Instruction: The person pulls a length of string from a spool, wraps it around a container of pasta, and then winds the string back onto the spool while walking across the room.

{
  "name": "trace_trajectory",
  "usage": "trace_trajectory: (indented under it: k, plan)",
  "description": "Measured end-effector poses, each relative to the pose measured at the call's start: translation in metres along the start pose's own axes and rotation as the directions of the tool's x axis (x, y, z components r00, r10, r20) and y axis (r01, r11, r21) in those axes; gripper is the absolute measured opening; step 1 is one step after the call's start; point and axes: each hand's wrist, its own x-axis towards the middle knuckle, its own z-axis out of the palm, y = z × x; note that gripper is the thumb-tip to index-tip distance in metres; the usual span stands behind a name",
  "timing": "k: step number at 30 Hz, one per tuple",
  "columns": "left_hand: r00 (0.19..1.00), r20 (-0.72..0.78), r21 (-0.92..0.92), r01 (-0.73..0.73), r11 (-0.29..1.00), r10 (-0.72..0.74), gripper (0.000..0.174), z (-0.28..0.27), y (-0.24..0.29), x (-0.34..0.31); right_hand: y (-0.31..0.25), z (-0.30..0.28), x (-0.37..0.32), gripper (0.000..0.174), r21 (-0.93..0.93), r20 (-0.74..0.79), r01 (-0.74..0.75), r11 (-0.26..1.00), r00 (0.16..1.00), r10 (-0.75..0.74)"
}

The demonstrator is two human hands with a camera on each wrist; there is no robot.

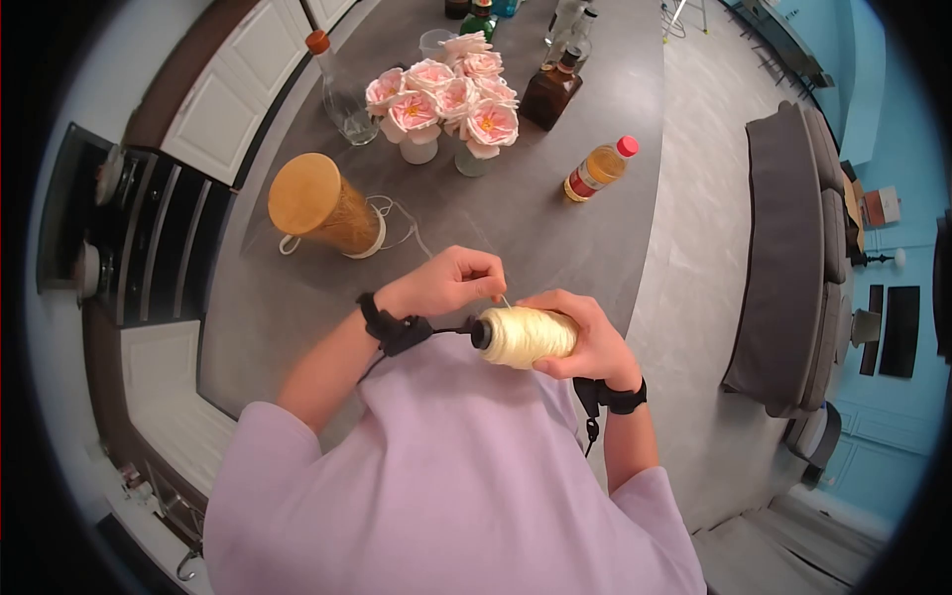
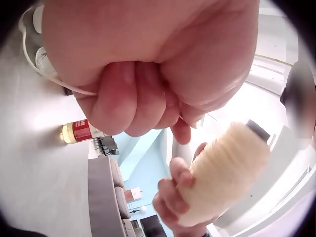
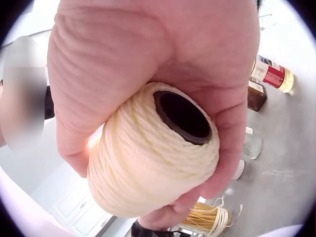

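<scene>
A spool of cream string (image 1: pixel 531 336) lies sideways in the right hand (image 1: pixel 595 342), whose thumb and fingers wrap round it. Its dark hollow core shows in the right wrist view. The left hand (image 1: pixel 448 283), beside the spool's black end, pinches the string, with its fingers curled in the left wrist view (image 2: pixel 148 94). From that hand the strand runs back over the table to a jar of spaghetti (image 1: pixel 347 220) with a wooden lid; string is wound round the jar's base.
On the grey table (image 1: pixel 496 228) stand pink roses (image 1: pixel 454 97) in vases, a red-capped bottle (image 1: pixel 600 171), a brown bottle (image 1: pixel 551 91), and a clear bottle (image 1: pixel 347 104) with an orange cap. A grey sofa (image 1: pixel 783 258) stands beyond the table's right side.
</scene>
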Motion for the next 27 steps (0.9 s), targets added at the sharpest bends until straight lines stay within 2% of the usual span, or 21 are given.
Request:
trace_trajectory:
  k: [1,2,3,4,5,6,7,8,9,11,12,13,15,16,17,19,22,23,25,26,27]
  plan:
    - [1.000,0.010,0.000,0.002,1.000,-0.002,0.018,0.005,-0.013,0.000,0.004,-0.001,-0.002,0.063,0.065,-0.036,0.053,0.996,0.998,-0.051]
    - [0.997,-0.083,-0.003,-0.002,1.000,0.002,0.020,0.011,-0.028,-0.001,0.009,0.000,-0.004,0.063,0.065,-0.045,0.050,0.997,0.998,-0.047]
    - [0.984,-0.178,-0.006,-0.007,1.000,0.006,0.022,0.018,-0.031,-0.003,0.014,0.002,-0.005,0.064,0.097,-0.227,0.059,0.994,0.973,-0.036]
    - [0.964,-0.261,0.173,-0.004,0.985,0.050,0.021,0.027,-0.032,-0.005,0.020,0.003,-0.006,0.066,0.127,-0.398,0.073,0.989,0.917,-0.017]
    - [0.965,-0.259,0.171,-0.003,0.985,0.048,0.021,0.032,-0.023,-0.010,0.027,0.002,-0.004,0.065,0.165,-0.520,0.057,0.985,0.854,0.038]
    - [0.972,-0.207,0.467,-0.006,0.884,0.115,0.016,0.036,-0.009,-0.016,0.021,-0.002,0.000,0.063,0.138,-0.560,-0.032,0.990,0.822,0.105]
    - [0.977,-0.137,0.718,-0.017,0.696,0.165,0.013,0.039,0.004,-0.022,0.012,-0.005,0.005,0.061,0.114,-0.599,-0.123,0.986,0.783,0.167]
    - [0.964,-0.100,0.716,-0.103,0.690,0.248,0.009,0.045,0.016,-0.025,0.007,-0.007,0.009,0.058,0.051,-0.615,-0.229,0.972,0.760,0.211]
    - [0.964,-0.104,0.716,-0.099,0.692,0.246,0.009,0.045,0.028,-0.026,0.008,-0.006,0.008,0.058,0.053,-0.611,-0.230,0.972,0.762,0.213]
    - [0.937,-0.020,0.819,-0.186,0.543,0.350,0.007,0.038,0.046,-0.025,0.012,-0.005,0.010,0.057,-0.373,-0.397,-0.220,0.901,0.916,0.059]
    - [0.926,0.008,0.871,-0.191,0.452,0.377,0.009,0.030,0.046,-0.021,0.008,0.000,0.012,0.056,-0.409,-0.322,-0.208,0.888,0.944,0.073]
    - [0.926,-0.002,0.875,-0.182,0.449,0.379,0.009,0.022,0.044,-0.016,0.003,0.002,0.014,0.056,-0.411,-0.312,-0.198,0.890,0.948,0.067]
    - [0.896,0.094,0.879,-0.279,0.386,0.433,0.012,0.007,0.033,-0.003,-0.004,0.005,0.018,0.057,-0.413,-0.165,-0.193,0.890,0.977,0.136]
    - [0.905,0.055,0.817,-0.283,0.502,0.421,0.013,0.001,0.016,0.002,-0.004,0.003,0.020,0.058,-0.358,-0.138,-0.207,0.910,0.976,0.168]
    - [0.905,0.053,0.820,-0.281,0.499,0.422,0.013,-0.002,0.005,0.005,-0.004,-0.001,0.019,0.058,-0.360,-0.134,-0.203,0.911,0.977,0.165]
    - [0.942,-0.062,0.750,-0.174,0.639,0.329,0.014,-0.010,-0.011,0.007,-0.003,-0.009,0.021,0.058,-0.131,0.064,-0.272,0.953,0.957,0.282]
    - [0.871,-0.140,0.792,-0.186,0.582,0.470,0.014,-0.009,-0.043,0.005,0.023,-0.005,0.017,0.073,0.073,0.082,-0.196,0.978,0.978,0.190]
    - [0.872,-0.147,0.792,-0.179,0.584,0.467,0.014,-0.006,-0.047,0.004,0.026,-0.003,0.019,0.073,0.075,0.088,-0.198,0.977,0.978,0.191]
    - [0.767,-0.262,0.845,-0.110,0.523,0.586,0.010,-0.004,-0.054,-0.001,0.031,0.004,0.025,0.090,0.356,-0.033,-0.087,0.931,0.994,0.105]
    - [0.804,-0.291,0.840,-0.045,0.541,0.518,0.007,-0.004,-0.050,-0.008,0.032,0.005,0.035,0.102,0.380,-0.008,-0.057,0.923,0.998,0.065]
    - [0.803,-0.294,0.844,-0.037,0.536,0.519,0.007,-0.003,-0.046,-0.011,0.031,0.007,0.044,0.102,0.383,-0.002,-0.052,0.922,0.998,0.057]
